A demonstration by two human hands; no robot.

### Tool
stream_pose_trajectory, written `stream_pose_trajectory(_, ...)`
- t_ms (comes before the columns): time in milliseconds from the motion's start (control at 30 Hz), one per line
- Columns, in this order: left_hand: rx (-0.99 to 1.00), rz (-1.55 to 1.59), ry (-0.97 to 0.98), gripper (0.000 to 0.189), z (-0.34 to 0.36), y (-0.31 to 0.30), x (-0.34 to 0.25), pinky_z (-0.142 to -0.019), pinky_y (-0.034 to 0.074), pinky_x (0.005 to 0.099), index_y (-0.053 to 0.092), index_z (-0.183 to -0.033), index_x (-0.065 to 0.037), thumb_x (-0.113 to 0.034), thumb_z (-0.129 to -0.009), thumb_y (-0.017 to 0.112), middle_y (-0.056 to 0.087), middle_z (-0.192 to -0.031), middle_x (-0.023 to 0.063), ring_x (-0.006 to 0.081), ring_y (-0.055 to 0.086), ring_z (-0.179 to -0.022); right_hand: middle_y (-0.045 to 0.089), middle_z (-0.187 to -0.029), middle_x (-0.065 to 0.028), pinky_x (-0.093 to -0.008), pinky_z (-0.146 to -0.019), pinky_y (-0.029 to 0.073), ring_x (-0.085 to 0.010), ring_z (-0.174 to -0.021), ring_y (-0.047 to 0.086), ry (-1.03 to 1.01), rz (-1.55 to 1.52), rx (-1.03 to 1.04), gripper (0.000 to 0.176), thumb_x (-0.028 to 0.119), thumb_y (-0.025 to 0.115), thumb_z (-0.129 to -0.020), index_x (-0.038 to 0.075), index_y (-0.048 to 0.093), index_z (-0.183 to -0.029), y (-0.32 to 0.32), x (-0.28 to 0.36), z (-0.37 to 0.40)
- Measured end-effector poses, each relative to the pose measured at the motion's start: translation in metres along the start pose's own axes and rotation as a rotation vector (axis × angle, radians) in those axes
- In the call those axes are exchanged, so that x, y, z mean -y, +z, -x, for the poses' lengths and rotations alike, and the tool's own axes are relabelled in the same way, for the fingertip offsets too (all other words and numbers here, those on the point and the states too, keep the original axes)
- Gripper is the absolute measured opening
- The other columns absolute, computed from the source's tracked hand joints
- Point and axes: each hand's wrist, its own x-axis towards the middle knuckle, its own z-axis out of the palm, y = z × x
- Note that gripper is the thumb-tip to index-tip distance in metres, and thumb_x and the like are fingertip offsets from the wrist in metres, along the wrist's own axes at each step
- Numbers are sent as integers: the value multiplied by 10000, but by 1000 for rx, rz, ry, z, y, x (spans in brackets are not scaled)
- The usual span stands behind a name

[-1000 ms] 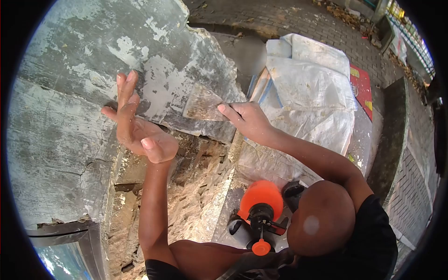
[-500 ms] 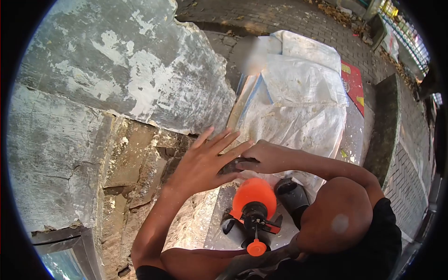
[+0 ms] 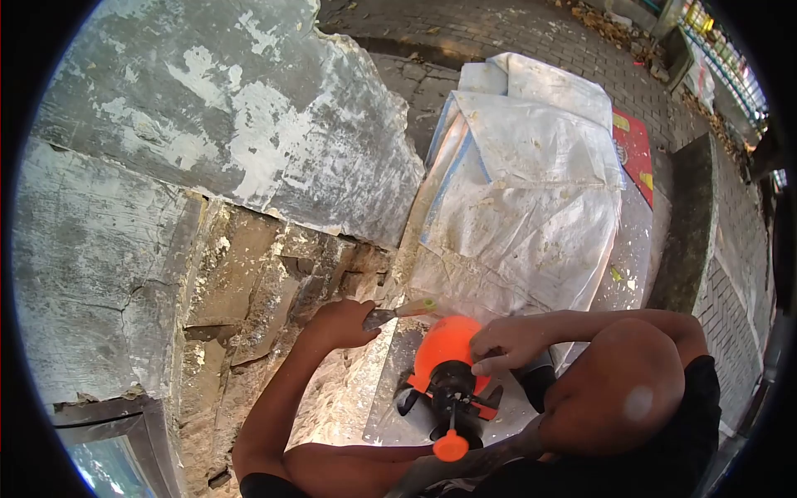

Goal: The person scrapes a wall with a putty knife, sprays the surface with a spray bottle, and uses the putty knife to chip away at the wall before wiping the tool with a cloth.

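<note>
My left hand [image 3: 342, 324] is closed around the dark handle of a small tool [image 3: 407, 311], whose narrow blade points right, with a green spot near its tip. It is beside the broken edge of the wall. My right hand [image 3: 510, 342], fingers curled, overlaps the right side of an orange bottle [image 3: 444, 342] with a black collar and an orange round end piece. Whether it grips the bottle or something small is hidden.
A grey peeling wall [image 3: 249, 124] with exposed brick [image 3: 241, 290] fills the left. Whitish sacking [image 3: 531, 174] lies ahead, beside a red panel [image 3: 633, 153]. My dark footwear [image 3: 535, 378] shows behind the bottle. Paving and a low concrete wall [image 3: 685, 224] stand farther right.
My left hand was spread open and is now closed on the tool, lower down. My right hand has moved down and right, from near the left hand to the orange bottle.
</note>
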Motion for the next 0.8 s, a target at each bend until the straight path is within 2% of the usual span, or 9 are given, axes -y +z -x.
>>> stream_pose_trajectory(67,57,30,-35,506,-2,8,6,-835,542,484,624,-1141,-88,-499,-848,659,709,-1033,179,363,688,-967,661,-879,-123,-430,-752,503,-300,-828,639,3,-51,114,456,466,551,-1003,24,654,-949,5,14,1)
stream_pose_trajectory(167,88,51,-76,532,-4,9,7,-843,541,477,621,-1148,-88,-526,-849,654,712,-1039,183,368,686,-969,701,-988,-147,-413,-801,522,-294,-927,676,70,125,383,503,502,546,-998,24,687,-1066,6,32,-4)
stream_pose_trajectory(267,85,60,-91,541,-5,19,9,-845,540,474,618,-1154,-88,-535,-851,653,712,-1041,182,373,684,-972,697,-1123,-198,-414,-900,518,-328,-1059,669,131,58,485,552,512,556,-993,19,657,-1218,8,36,-5)
stream_pose_trajectory(367,129,87,-78,553,-9,27,10,-850,540,471,619,-1160,-90,-547,-850,652,713,-1039,178,371,683,-979,681,-1170,-229,-421,-967,496,-352,-1131,642,25,-91,522,587,517,548,-999,-1,620,-1267,21,24,-1)
stream_pose_trajectory(467,181,93,-95,578,-10,29,10,-856,541,464,630,-1154,-101,-579,-830,659,713,-1034,182,362,686,-980,682,-1157,-230,-420,-987,480,-338,-1155,633,-141,-377,425,611,522,528,-1011,-16,589,-1292,45,15,4)
stream_pose_trajectory(567,197,47,-128,600,-11,30,17,-854,541,455,643,-1137,-112,-610,-804,672,714,-1031,185,352,691,-975,684,-1109,-211,-413,-936,487,-278,-1103,641,-68,-341,512,605,526,506,-1024,-32,604,-1238,45,22,0)
stream_pose_trajectory(667,183,-12,-154,609,-17,34,23,-848,542,449,653,-1121,-115,-625,-789,681,715,-1034,183,348,696,-972,680,-954,-157,-393,-834,497,-221,-939,639,97,-314,481,561,505,485,-1041,-29,649,-1094,37,35,-4)
stream_pose_trajectory(767,139,50,-141,609,-19,37,29,-830,538,446,654,-1105,-103,-626,-795,678,714,-1023,186,357,695,-956,636,-784,-81,-333,-706,478,-165,-753,590,81,-404,171,524,481,476,-1051,4,659,-933,12,38,2)
stream_pose_trajectory(800,99,109,-102,610,-24,46,40,-816,535,445,652,-1093,-94,-628,-801,674,712,-1006,189,358,695,-937,561,-696,-35,-302,-630,420,-133,-660,526,124,-491,-5,547,516,446,-1050,46,618,-831,5,39,5)
